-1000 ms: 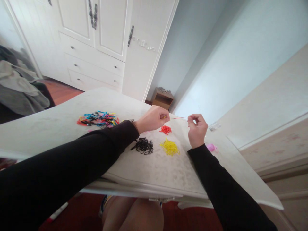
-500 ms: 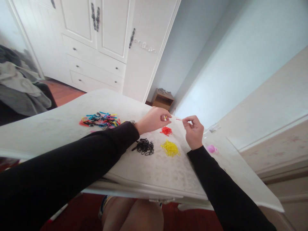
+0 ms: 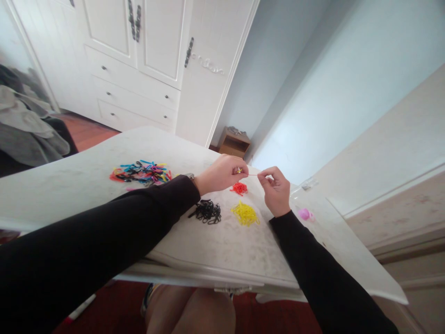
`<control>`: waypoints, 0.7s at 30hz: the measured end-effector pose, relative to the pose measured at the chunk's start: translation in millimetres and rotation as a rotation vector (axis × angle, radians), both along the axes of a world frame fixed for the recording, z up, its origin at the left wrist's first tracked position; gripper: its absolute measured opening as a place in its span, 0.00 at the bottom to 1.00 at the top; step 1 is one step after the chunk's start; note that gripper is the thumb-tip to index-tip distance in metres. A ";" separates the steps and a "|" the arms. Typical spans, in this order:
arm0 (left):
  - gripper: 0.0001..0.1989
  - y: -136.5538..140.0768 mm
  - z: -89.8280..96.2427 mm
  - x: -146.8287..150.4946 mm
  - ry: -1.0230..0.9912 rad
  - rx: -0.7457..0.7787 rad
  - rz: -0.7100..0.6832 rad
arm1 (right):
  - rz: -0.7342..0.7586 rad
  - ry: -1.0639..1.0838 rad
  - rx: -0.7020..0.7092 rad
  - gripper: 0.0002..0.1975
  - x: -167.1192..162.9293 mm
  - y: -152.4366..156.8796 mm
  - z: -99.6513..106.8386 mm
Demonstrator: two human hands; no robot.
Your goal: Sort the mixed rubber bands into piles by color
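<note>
- Left hand (image 3: 222,173), fingers curled, and right hand (image 3: 277,191), fingertips pinched, hold a thin red band (image 3: 253,175) between them.
- Red pile (image 3: 239,189) lies near; black pile (image 3: 207,212) and yellow pile (image 3: 245,214) sit closer to the body.
- Black left sleeve (image 3: 139,222) edges over the mixed pile (image 3: 144,171).
- Half a second ago, the band visibly met only the right hand.

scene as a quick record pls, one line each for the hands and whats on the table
left hand: pinches a thin red strand; a yellow piece shows in its curl
right hand: pinches the same strand
red pile: on the white table, beyond the yellow pile
black pile: left of yellow
mixed-colour pile: far left, beyond the left sleeve
pink item: right of the right hand
</note>
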State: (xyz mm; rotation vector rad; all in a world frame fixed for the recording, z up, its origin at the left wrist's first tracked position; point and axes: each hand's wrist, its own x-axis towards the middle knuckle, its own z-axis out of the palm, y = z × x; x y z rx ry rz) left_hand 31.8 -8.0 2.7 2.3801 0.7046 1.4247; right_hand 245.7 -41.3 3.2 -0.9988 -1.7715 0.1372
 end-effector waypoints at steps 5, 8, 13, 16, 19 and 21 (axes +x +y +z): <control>0.07 3.1 3.0 -4.2 -0.042 -0.048 0.075 | -0.200 0.161 0.110 0.05 14.7 8.8 4.5; 0.06 2.2 3.4 -2.4 -0.056 -0.095 0.089 | -0.237 0.196 0.103 0.05 15.6 11.4 3.1; 0.05 0.1 1.8 -1.4 -0.049 -0.115 0.078 | -0.078 0.138 -0.016 0.07 7.7 11.7 -3.5; 0.05 1.5 1.2 -4.8 -0.087 -0.139 0.107 | -0.080 0.129 -0.086 0.08 14.0 16.7 -6.1; 0.09 1.7 1.4 -5.8 -0.117 -0.198 0.063 | -0.064 0.025 -0.210 0.09 21.9 21.9 -10.2; 0.12 0.7 1.8 -4.8 -0.120 -0.230 0.002 | -0.037 -0.027 -0.259 0.09 23.4 24.0 -13.9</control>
